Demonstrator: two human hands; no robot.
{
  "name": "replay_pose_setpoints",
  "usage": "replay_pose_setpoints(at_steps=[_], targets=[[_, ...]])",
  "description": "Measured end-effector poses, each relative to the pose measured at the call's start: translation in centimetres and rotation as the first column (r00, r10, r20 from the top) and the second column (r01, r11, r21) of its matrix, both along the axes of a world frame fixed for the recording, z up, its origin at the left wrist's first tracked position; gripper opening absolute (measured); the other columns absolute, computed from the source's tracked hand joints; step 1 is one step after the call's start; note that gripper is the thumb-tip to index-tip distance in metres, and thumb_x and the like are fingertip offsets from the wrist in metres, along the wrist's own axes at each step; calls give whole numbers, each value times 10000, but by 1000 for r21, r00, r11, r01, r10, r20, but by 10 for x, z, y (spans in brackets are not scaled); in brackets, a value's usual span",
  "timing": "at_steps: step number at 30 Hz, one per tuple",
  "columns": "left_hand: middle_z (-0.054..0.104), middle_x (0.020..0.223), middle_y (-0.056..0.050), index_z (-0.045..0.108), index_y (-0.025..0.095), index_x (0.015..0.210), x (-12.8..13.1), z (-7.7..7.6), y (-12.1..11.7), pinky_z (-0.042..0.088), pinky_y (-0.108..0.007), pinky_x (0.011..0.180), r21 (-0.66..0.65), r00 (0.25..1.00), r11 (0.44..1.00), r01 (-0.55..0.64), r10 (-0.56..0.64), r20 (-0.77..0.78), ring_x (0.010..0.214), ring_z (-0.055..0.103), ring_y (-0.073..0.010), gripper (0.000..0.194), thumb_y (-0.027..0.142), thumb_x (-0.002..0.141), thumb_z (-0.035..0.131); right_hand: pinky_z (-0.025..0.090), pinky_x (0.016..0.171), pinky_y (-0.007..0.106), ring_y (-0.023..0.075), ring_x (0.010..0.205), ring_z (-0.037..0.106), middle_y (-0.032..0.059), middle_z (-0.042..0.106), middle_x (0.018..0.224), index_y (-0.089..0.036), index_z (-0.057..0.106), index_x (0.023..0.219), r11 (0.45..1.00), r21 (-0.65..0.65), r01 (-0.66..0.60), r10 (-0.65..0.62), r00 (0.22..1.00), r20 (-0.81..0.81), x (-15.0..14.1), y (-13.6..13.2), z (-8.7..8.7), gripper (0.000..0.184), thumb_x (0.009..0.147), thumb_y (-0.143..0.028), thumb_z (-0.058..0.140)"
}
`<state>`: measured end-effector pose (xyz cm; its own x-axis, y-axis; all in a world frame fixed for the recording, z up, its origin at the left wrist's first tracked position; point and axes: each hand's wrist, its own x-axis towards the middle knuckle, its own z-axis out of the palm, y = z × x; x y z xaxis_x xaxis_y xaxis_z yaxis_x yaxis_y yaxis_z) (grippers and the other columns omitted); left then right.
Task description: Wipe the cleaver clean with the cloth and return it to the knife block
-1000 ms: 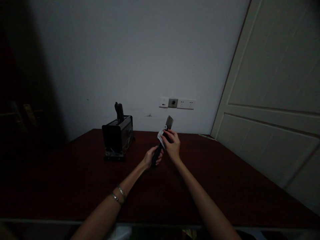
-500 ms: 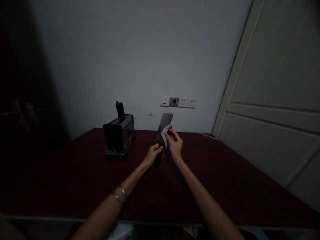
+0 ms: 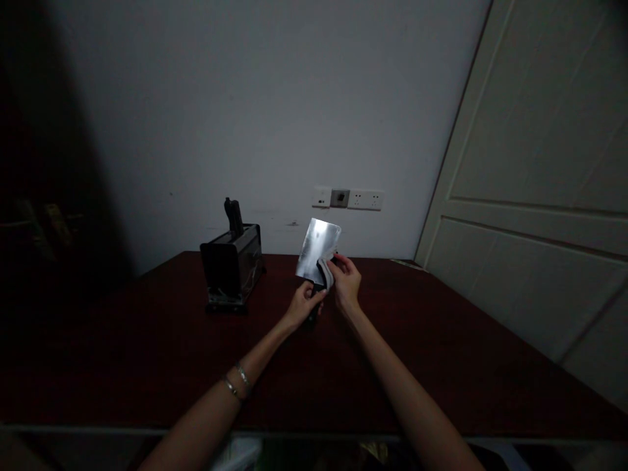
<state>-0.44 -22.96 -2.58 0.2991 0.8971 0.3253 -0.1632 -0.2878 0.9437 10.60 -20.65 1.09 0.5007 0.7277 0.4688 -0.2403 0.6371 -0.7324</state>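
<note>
A cleaver with a broad, shiny blade is held upright at a slant above the table, its flat face catching the light. My left hand is closed round its black handle, just below the blade. At the blade's right edge, my right hand pinches a folded white cloth with a dark underside. The cloth lies against the lower right part of the blade and hides that corner.
On the left of the dark red table stands a black knife block with black handles sticking up. Wall sockets sit behind the cleaver. A pale panelled door rises on the right.
The cleaver has turned, so its blade face now shows wider and brightly reflects light. My right hand keeps the cloth at the blade's right side.
</note>
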Motion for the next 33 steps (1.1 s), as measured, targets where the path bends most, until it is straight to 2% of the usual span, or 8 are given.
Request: replay_pose_setpoints(at_steps=[4,8,11,14,18,22,27,33], targets=[[549,527,56,380,194,820,4,-7,1,383,-182,379,6,998,998,64,-64,4,378,517,-97,416,510,700,623,487,815,354,181,832,625,80,664,889,-134,605,894,1000,12,-22,22,1000,-10,-1,1,-1,336,595,-245,713],[493,507,102,341,216,845,6,-9,-1,370,-169,341,38,1000,999,-7,7,14,332,487,-88,388,496,741,590,484,851,374,195,886,630,90,660,940,-145,572,954,998,56,-33,29,996,80,5,1,3,375,616,-248,697],[479,504,106,345,215,822,5,-7,-1,314,-148,298,58,996,995,-86,87,-10,297,437,-68,367,486,750,582,467,888,367,196,952,615,95,650,999,-155,564,1006,986,129,101,-127,969,212,16,-3,10,364,672,-260,662],[483,483,99,349,209,793,3,-5,-1,306,-147,288,45,993,992,-115,116,-18,289,439,-73,369,484,740,590,451,911,362,194,985,603,85,643,1048,-179,574,1059,952,231,201,-275,893,357,25,-11,16,339,736,-271,620],[497,457,90,364,203,784,3,-2,-2,294,-155,282,-6,995,995,-96,96,-7,269,436,-83,377,471,711,619,422,958,362,189,1067,574,50,627,1143,-243,586,1124,958,284,31,-207,759,618,26,-22,20,351,774,-240,598],[496,435,77,422,183,764,3,0,-3,291,-164,289,9,996,997,-82,82,-26,263,433,-83,342,443,699,634,347,1033,430,197,1185,491,17,611,1193,-271,679,973,961,251,-119,-136,589,797,26,-21,20,242,750,-195,625],[481,413,74,468,169,739,1,0,-2,294,-167,289,14,994,995,-94,95,-54,265,430,-84,258,371,708,625,331,1037,467,207,1218,458,16,585,1226,-284,703,910,964,213,-162,-96,531,842,34,-12,20,259,667,-198,713],[483,415,78,472,165,770,2,-1,-3,301,-168,281,5,994,995,-98,98,-45,263,436,-91,207,311,707,605,337,1032,465,209,1226,450,24,566,1251,-281,695,944,963,203,-177,-92,494,864,38,-13,19,289,660,-235,725]])
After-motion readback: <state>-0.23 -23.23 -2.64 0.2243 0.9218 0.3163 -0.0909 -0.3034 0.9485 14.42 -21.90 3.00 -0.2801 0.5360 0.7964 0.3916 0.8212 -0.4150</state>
